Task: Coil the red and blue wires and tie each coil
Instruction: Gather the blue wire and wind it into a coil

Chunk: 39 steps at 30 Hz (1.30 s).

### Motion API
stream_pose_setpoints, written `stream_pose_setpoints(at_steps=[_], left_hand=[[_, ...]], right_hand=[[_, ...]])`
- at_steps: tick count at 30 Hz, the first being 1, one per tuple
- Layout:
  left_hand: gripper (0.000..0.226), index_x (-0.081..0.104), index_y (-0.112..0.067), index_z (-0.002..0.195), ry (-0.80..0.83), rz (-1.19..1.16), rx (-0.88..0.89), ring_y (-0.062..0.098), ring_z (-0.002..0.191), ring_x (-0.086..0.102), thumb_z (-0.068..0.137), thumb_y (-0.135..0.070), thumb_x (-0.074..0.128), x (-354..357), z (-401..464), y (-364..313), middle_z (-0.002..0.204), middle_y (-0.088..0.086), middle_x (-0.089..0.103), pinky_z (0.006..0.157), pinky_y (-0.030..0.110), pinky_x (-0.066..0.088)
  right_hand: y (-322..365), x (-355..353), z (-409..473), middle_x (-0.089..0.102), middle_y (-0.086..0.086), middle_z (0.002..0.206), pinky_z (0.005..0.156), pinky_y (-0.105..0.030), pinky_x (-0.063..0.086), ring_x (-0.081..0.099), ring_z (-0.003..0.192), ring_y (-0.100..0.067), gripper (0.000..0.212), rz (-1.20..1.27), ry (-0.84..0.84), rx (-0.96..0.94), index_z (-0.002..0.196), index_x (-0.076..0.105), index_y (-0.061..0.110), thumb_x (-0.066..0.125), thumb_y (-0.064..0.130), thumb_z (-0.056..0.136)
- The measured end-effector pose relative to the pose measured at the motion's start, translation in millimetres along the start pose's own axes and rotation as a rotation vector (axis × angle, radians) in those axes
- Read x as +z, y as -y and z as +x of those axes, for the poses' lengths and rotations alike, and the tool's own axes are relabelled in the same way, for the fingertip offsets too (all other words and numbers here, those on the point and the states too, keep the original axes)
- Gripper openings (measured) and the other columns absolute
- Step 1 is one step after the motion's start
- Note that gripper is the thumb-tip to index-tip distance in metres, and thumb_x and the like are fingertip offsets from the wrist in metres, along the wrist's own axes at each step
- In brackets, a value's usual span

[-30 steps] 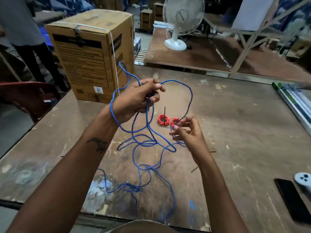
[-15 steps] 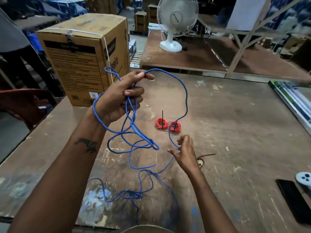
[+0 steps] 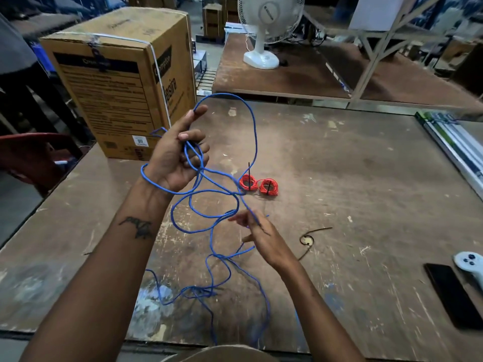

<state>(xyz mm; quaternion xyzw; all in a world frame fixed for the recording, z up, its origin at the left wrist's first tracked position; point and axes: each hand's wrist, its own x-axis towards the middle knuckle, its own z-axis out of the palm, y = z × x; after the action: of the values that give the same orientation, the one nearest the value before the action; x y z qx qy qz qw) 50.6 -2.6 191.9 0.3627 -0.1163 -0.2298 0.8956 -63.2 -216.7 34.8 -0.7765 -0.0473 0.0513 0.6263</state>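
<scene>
Blue wire (image 3: 254, 131): loose, tangled loops — looped round left hand (image 3: 175, 158), trailing onto bench (image 3: 352, 178).
Red wire (image 3: 258, 184): two tied coils.
Right hand (image 3: 261, 235): grip narrow, pinching the blue wire.

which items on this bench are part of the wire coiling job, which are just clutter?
In the job:
- blue wire, looped round the left hand, guided by the right hand
- two red coils, already tied
- loose black tie on the table, probably for the blue coil

Lying about:
- cardboard box
- fan
- phone
- white controller
</scene>
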Motion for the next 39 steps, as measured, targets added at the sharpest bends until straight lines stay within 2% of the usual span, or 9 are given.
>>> stream_pose_setpoints(at_steps=[3,6,11,15,17,25,32,35,39], left_hand=[[0.03,0.068,-0.033,0.118,0.027,-0.02,-0.067,0.007,0.047,0.01,0.114,-0.039,0.04,1.8,-8.1,8.0,0.047,-0.008,0.04,0.039,0.022,0.011],[0.027,0.067,-0.029,0.121,0.02,0.063,-0.099,0.006,0.046,0.008,0.112,-0.038,0.043,13.2,-21.0,22.2,0.051,-0.008,0.037,0.038,0.021,0.008],[0.023,0.064,-0.022,0.12,0.042,0.271,-0.101,0.004,0.042,0.019,0.109,-0.033,0.047,31.8,-58.8,58.6,0.063,-0.006,0.036,0.038,0.017,0.009],[0.024,0.064,-0.02,0.123,0.011,0.424,-0.133,0.009,0.044,0.016,0.107,-0.033,0.051,34.3,-96.0,85.8,0.066,0.001,0.04,0.039,0.013,0.02],[0.024,0.065,-0.018,0.122,0.011,0.464,-0.168,0.012,0.045,0.014,0.108,-0.031,0.049,31.9,-110.9,94.6,0.068,0.003,0.041,0.039,0.013,0.023],[0.015,0.07,-0.014,0.115,0.169,0.556,-0.3,0.017,0.054,0.03,0.107,-0.021,0.06,20.0,-141.4,127.6,0.081,0.007,0.055,0.046,0.026,0.036],[0.035,0.064,-0.015,0.126,0.251,0.921,-0.296,0.018,0.073,0.048,0.095,-0.016,0.081,14.1,-159.7,170.5,0.098,-0.004,0.063,0.064,0.025,0.043],[0.049,0.064,-0.024,0.128,0.236,1.144,-0.263,-0.001,0.071,0.052,0.086,-0.027,0.09,10.3,-170.6,189.0,0.106,-0.011,0.061,0.069,0.015,0.042],[0.074,0.058,-0.032,0.133,0.178,1.452,-0.141,-0.012,0.095,0.055,0.071,-0.046,0.096,6.5,-190.4,212.3,0.117,-0.009,0.058,0.081,0.01,0.043]], right_hand=[[11.4,-6.1,6.7,0.056,0.001,0.124,0.08,-0.041,0.063,0.059,0.112,-0.005,0.069,-0.016,-0.091,0.037,0.104,0.074,0.055,0.023,0.096,0.083],[10.0,-16.0,14.6,0.062,-0.006,0.105,0.081,-0.05,0.061,0.06,0.094,-0.017,0.093,-0.101,-0.116,0.069,0.115,0.074,0.052,0.004,0.1,0.08],[18.9,-33.2,27.6,0.076,-0.007,0.072,0.062,-0.035,0.058,0.072,0.062,-0.021,0.054,-0.251,-0.114,0.135,0.124,0.072,0.036,0.029,0.064,0.109],[15.4,-44.0,33.8,0.079,-0.004,0.102,0.067,-0.041,0.061,0.077,0.084,-0.023,0.029,-0.257,0.002,0.089,0.131,0.067,0.019,0.045,0.018,0.113],[17.1,-50.4,34.8,0.076,0.0,0.113,0.074,-0.041,0.062,0.076,0.097,-0.021,0.046,-0.451,0.028,0.046,0.136,0.061,0.023,0.05,-0.002,0.099],[30.6,-49.2,29.1,0.057,0.001,0.154,0.104,-0.044,0.054,0.058,0.137,-0.02,0.062,-0.879,-0.043,-0.42,0.148,0.055,0.025,0.033,0.018,0.091],[39.0,-35.0,3.4,0.056,0.011,0.155,0.11,-0.018,0.044,0.054,0.139,-0.007,0.093,-0.719,0.082,-0.517,0.157,0.05,0.036,0.049,-0.02,0.083],[42.3,-30.1,-4.7,0.054,0.012,0.155,0.087,-0.03,0.058,0.071,0.121,-0.014,0.099,-0.393,0.223,-0.381,0.156,0.052,0.034,0.033,-0.027,0.081],[58.1,-31.4,-23.8,0.051,0.004,0.159,0.074,-0.057,0.065,0.079,0.096,-0.039,0.071,0.045,0.273,-0.229,0.154,0.056,0.017,0.028,-0.018,0.099]])
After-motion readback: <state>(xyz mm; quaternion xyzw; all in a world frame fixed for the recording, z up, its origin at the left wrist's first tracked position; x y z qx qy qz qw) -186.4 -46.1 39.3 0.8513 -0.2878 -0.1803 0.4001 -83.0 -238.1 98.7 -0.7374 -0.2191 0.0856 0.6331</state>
